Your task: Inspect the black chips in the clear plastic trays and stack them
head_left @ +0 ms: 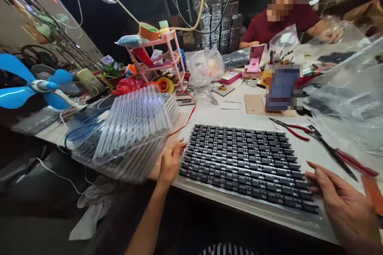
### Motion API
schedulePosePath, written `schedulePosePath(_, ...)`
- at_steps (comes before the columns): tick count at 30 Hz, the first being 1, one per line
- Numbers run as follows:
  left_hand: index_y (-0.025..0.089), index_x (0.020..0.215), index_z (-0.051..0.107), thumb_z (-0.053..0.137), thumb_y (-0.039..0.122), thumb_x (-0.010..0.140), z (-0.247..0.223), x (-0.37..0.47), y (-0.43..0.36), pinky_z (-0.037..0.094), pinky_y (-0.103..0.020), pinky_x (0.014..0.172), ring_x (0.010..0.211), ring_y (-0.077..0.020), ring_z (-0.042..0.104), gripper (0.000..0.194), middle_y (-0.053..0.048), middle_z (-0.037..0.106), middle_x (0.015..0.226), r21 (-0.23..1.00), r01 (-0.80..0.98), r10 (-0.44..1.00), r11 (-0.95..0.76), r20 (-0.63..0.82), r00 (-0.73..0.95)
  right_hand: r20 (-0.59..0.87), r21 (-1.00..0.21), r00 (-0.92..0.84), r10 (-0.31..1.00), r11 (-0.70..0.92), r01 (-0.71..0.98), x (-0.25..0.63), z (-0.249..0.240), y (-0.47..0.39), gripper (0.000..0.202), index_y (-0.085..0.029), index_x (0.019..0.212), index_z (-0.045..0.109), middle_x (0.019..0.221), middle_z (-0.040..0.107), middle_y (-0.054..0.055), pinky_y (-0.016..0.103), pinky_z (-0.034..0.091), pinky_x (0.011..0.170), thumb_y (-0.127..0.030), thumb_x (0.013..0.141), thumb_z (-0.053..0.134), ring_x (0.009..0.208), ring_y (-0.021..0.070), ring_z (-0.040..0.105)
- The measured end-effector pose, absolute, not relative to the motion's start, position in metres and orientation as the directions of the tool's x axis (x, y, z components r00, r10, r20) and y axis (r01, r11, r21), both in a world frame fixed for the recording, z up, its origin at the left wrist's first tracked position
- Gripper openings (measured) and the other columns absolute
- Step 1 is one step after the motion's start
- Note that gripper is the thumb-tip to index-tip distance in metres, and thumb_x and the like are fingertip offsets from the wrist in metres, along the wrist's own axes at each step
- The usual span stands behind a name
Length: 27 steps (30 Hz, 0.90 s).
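A clear plastic tray (209,185) lies on the white table in front of me, filled with rows of small black circuit boards (239,159). My left hand (171,162) is at the tray's left edge, its fingers curled against the rim. At the opposite edge, my right hand (341,197) holds the right rim, with the fingertips partly hidden behind it. To the left rests a stack of clear ribbed plastic trays (131,123), tilted and overlapping.
Red-handled pliers (295,129) and long scissors (332,149) lie right of the tray. A blue fan (38,85) stands at far left, a pink rack (158,55) behind the stack. Across the table sits a person in a dark red shirt (257,28), among plastic bags (353,99).
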<state>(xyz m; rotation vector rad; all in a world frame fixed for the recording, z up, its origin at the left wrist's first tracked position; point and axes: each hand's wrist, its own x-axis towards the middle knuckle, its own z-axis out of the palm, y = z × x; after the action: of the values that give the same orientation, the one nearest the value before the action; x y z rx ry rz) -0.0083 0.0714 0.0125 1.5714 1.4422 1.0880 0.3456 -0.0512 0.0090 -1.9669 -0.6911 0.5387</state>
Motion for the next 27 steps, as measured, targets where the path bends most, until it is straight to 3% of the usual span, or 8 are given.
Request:
schedulePosePath(2,0.011,0.134,0.049,0.040,0.058,0.090,0.018,-0.006,0.082,0.029,-0.040,0.112,0.131,-0.0257,0.043,0.065,-0.015,0.050,0.139,0.889,0.433,0.989,-0.148,0.128,0.075,-0.063,-0.880,0.732,0.678,-0.384,0.280,0.343,0.010,-0.053,0.060,-0.024,0.118,0.066,0.093,0.072,0.004,0.045,0.050,0.095,-0.064,0.075,0.053,0.090,0.0262,0.067)
schedulePosePath(5,0.015,0.146,0.030,0.039,0.064,0.087,0.024,0.002,0.102,0.010,-0.041,0.118,0.144,-0.0244,0.012,0.077,-0.011,0.019,0.156,0.764,0.588,0.952,-0.266,0.113,0.283,-0.018,-0.886,0.711,0.703,-0.340,0.314,0.343,0.006,-0.053,0.058,-0.025,0.116,0.066,0.098,0.072,0.003,0.043,0.046,0.101,-0.065,0.077,0.052,0.101,0.0262,0.064)
schedulePosePath(9,0.014,0.151,0.012,0.026,0.070,0.087,0.021,0.013,0.124,0.004,-0.049,0.116,0.144,-0.0260,-0.003,0.086,-0.012,0.001,0.158,0.641,0.696,0.909,-0.323,0.005,0.417,-0.015,-0.928,0.717,0.697,-0.276,0.249,0.345,0.000,-0.050,0.060,-0.019,0.112,0.068,0.102,0.071,0.007,0.040,0.052,0.092,-0.066,0.079,0.051,0.092,0.0241,0.066)
schedulePosePath(12,0.013,0.151,0.011,0.025,0.075,0.083,0.019,0.017,0.131,0.003,-0.051,0.115,0.144,-0.0276,-0.004,0.093,-0.013,0.000,0.157,0.635,0.702,0.904,-0.323,-0.013,0.428,0.019,-0.935,0.709,0.705,-0.239,0.263,0.347,-0.001,-0.046,0.056,-0.018,0.111,0.067,0.103,0.070,0.008,0.036,0.055,0.082,-0.063,0.082,0.049,0.084,0.0205,0.066)
schedulePosePath(16,0.014,0.151,0.011,0.024,0.080,0.079,0.020,0.018,0.132,0.001,-0.042,0.117,0.145,-0.0240,0.000,0.098,-0.011,0.003,0.158,0.728,0.622,0.923,-0.286,0.036,0.382,0.084,-0.936,0.687,0.722,-0.179,0.302,0.350,-0.004,-0.046,0.046,-0.020,0.111,0.065,0.107,0.068,0.007,0.032,0.055,0.077,-0.055,0.087,0.048,0.085,0.0183,0.065)
schedulePosePath(18,0.015,0.151,0.013,0.024,0.078,0.081,0.022,0.017,0.130,0.002,-0.038,0.118,0.145,-0.0220,0.005,0.095,-0.010,0.007,0.158,0.795,0.556,0.936,-0.242,0.040,0.350,0.101,-0.940,0.670,0.735,-0.150,0.306,0.352,-0.007,-0.047,0.043,-0.020,0.112,0.065,0.111,0.066,0.007,0.032,0.054,0.078,-0.052,0.088,0.049,0.089,0.0185,0.064)
schedulePosePath(22,0.017,0.150,0.017,0.028,0.071,0.086,0.022,0.014,0.117,0.013,-0.041,0.117,0.143,-0.0235,0.019,0.084,-0.010,0.017,0.157,0.902,0.415,0.966,-0.122,0.011,0.260,0.109,-0.911,0.634,0.766,-0.178,0.373,0.354,-0.010,-0.047,0.041,-0.018,0.110,0.066,0.100,0.069,0.008,0.035,0.053,0.079,-0.048,0.087,0.050,0.083,0.0193,0.065)
schedulePosePath(27,0.024,0.150,0.017,0.031,0.065,0.090,0.018,-0.002,0.084,0.015,-0.043,0.117,0.142,-0.0239,0.023,0.074,-0.005,0.019,0.157,0.906,0.416,0.971,-0.070,-0.034,0.237,0.142,-0.824,0.515,0.845,-0.188,0.535,0.360,-0.004,-0.047,0.042,-0.016,0.114,0.066,0.108,0.068,0.010,0.034,0.052,0.081,-0.042,0.086,0.049,0.097,0.0231,0.063)
